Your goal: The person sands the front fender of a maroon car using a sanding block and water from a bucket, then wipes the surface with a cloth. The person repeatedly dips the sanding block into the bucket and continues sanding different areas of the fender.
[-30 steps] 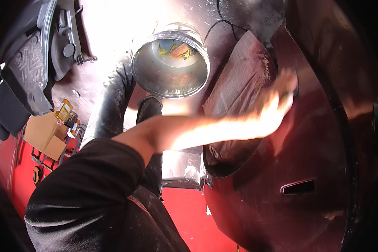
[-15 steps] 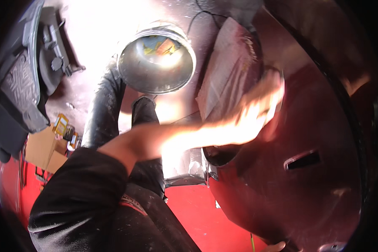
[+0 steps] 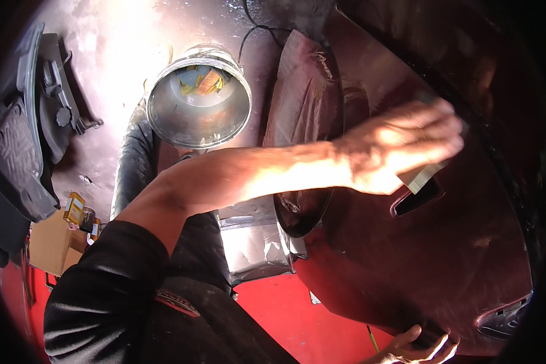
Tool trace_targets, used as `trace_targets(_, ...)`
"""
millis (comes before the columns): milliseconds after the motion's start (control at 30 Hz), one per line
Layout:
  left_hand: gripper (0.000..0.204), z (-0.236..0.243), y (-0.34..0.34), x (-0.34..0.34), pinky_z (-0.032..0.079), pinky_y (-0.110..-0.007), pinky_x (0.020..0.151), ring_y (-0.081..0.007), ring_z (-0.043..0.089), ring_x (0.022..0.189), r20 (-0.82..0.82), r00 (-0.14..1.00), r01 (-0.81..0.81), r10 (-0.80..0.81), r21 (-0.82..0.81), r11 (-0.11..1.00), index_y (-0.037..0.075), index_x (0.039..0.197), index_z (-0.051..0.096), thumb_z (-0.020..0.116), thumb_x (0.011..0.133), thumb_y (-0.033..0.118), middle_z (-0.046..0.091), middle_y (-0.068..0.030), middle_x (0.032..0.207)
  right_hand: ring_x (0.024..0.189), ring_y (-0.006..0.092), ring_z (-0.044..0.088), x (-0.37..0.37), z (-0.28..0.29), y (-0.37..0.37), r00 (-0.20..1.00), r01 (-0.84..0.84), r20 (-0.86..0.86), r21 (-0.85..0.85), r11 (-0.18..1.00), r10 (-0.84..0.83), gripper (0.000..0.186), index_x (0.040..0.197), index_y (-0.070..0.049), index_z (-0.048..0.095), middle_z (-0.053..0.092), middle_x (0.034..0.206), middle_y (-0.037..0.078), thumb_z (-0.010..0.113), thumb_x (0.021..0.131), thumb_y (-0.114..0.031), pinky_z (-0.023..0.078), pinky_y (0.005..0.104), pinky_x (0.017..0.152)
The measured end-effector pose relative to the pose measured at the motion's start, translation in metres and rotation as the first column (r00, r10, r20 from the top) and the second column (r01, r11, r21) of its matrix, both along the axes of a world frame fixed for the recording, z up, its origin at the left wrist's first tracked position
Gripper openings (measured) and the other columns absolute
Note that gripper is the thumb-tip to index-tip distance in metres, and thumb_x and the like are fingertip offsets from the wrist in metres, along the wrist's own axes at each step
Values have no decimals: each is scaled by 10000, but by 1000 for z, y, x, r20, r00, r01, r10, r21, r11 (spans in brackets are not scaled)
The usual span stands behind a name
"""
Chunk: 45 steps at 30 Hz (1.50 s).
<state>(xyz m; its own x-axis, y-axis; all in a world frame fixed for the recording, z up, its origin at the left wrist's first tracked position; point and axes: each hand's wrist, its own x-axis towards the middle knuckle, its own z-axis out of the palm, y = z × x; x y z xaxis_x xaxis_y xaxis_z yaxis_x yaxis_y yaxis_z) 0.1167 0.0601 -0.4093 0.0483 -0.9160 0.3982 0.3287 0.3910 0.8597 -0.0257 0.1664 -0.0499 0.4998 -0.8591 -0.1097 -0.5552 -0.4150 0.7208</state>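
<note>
My left hand (image 3: pixel 406 145) reaches across to the right and presses a pale, sandpaper-like sheet (image 3: pixel 423 177) against a large dark red car body panel (image 3: pixel 376 261). Motion smears its fingers a little. The sheet pokes out below the fingers, just above a slot-shaped opening (image 3: pixel 417 197) in the panel. Down at the panel's lower edge, my right hand (image 3: pixel 421 349) has its fingers spread and touching that edge. Part of this hand is cut off by the frame.
A metal bucket (image 3: pixel 200 124) with yellow, blue and orange scraps stands beyond my forearm. Beside it lies a long, dusty reddish part (image 3: pixel 303 97). Dark plastic car parts (image 3: pixel 54 109) lie at far left, above a cardboard box (image 3: pixel 47 242). A black cable (image 3: pixel 249 30) runs behind.
My left hand has slid to the right across the panel with the sheet, and the sheet now shows more plainly. More of my right hand has come into view at the bottom.
</note>
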Motion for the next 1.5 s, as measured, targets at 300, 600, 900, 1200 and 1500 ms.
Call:
trace_targets(300, 705, -37, 6, 4, 313, -462, 1221, -369, 347, 1476, 115, 992, 23, -47, 200, 980, 18, 1429, 521, 618, 736, -65, 476, -204, 1509, 1222, 395, 537, 2, 3, 6, 1000, 21, 8, -4, 1000, -21, 543, 1296, 21, 584, 495, 1379, 251, 609, 991, -427, 492, 548, 974)
trace_targets(600, 498, 52, 52, -1, 282, -495, 1233, -310, 281, 1514, 172, 963, 211, -207, -2, 978, 46, 1489, 456, 465, 1002, 147, 373, -148, 1593, 1205, 403, 537, 3, 8, 3, 998, 66, 13, 3, 998, -66, 590, 1291, 26, 594, 490, 1359, 253, 624, 977, -472, 501, 553, 938)
trace_targets(900, 568, 70, 38, -6, 313, -483, 1216, -325, 254, 1524, 89, 986, 135, -137, 30, 990, 58, 1526, 409, 534, 973, 92, 329, -139, 1622, 1142, 409, 581, 3, 10, -1, 998, 40, 55, 44, 998, -43, 567, 1269, 14, 612, 554, 1302, 248, 623, 975, -470, 510, 544, 920)
trace_targets(1200, 486, -95, 48, -12, 290, -411, 1220, -374, 305, 1484, 48, 998, -66, 45, 742, 668, 12, 1495, 415, 448, 1060, 226, 365, -230, 1572, 1111, 392, 609, 18, 1, -6, 1000, 5, 11, 59, 998, -6, 493, 1272, 6, 601, 559, 1301, 248, 662, 969, -379, 537, 511, 914)
trace_targets(1500, 673, 37, 217, -4, 166, -492, 1266, -377, 154, 1536, -3, 947, 259, -321, 600, 757, -6, 1578, 216, 503, 971, -39, 140, -240, 1651, 1063, 383, 628, 14, -6, -2, 997, -51, 65, 11, 999, 51, 475, 1233, 10, 630, 583, 1211, 243, 681, 956, -373, 563, 505, 828)
